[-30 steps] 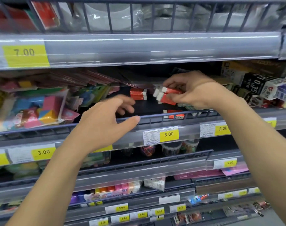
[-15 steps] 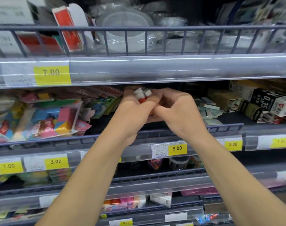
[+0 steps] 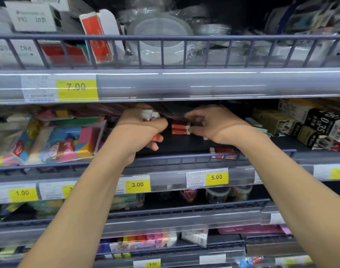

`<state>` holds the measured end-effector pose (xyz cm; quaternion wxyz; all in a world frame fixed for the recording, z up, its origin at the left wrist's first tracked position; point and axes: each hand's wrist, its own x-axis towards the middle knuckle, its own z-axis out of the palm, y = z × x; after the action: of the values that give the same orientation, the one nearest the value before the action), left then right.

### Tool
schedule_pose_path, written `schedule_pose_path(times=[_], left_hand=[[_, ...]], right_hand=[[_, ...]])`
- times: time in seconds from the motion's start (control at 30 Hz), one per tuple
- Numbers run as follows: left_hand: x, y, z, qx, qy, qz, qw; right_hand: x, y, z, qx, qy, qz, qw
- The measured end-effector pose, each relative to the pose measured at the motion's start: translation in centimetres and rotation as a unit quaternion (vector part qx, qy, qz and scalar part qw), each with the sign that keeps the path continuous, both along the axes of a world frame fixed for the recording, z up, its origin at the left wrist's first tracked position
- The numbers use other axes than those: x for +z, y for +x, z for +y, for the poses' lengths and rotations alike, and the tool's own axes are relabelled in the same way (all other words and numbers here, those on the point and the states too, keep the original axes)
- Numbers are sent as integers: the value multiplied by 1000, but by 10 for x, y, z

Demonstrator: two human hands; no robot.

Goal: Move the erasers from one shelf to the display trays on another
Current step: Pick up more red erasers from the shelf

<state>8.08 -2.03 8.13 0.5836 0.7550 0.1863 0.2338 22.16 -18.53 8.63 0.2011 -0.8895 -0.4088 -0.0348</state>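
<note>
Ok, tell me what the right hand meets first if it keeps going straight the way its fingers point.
The right hand points left and into the shelf, fingertips already at the white end of the stacked red erasers. Going on, it would most likely meet that stack first; beyond it is the left hand gripping its own erasers. Depth is unclear.

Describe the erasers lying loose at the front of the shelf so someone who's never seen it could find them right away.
Find the yellow 5.00 price tag on the middle shelf rail. Just above it, behind the low wire fence, lie the loose erasers, under the right hand. Unlike the small stack farther back or the bunch in the left hand, nothing touches them.
</note>
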Motion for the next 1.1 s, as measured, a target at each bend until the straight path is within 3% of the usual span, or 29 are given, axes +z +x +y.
schedule_pose_path(times=[0.23,0.57,0.63,0.73,0.8,0.87,1.1], left_hand=[[-5,0,10,9,34,19,999],[-9,2,12,-12,-37,8,999],[-9,1,12,-23,-74,-1,997],[-9,-1,11,-45,-138,-25,989],[-8,-3,10,-62,-168,-44,983],[-6,-3,8,-85,-195,-68,975],[-5,3,-12,-67,-211,-97,970]], right_hand=[[-8,16,34,17,-162,-68,984],[-10,19,39,43,-128,-53,989],[-5,13,34,39,-84,-40,995],[-3,-5,26,9,90,50,995],[-7,-20,27,11,226,132,965],[-13,-34,28,33,302,186,934],[-26,-60,20,43,272,55,960]])
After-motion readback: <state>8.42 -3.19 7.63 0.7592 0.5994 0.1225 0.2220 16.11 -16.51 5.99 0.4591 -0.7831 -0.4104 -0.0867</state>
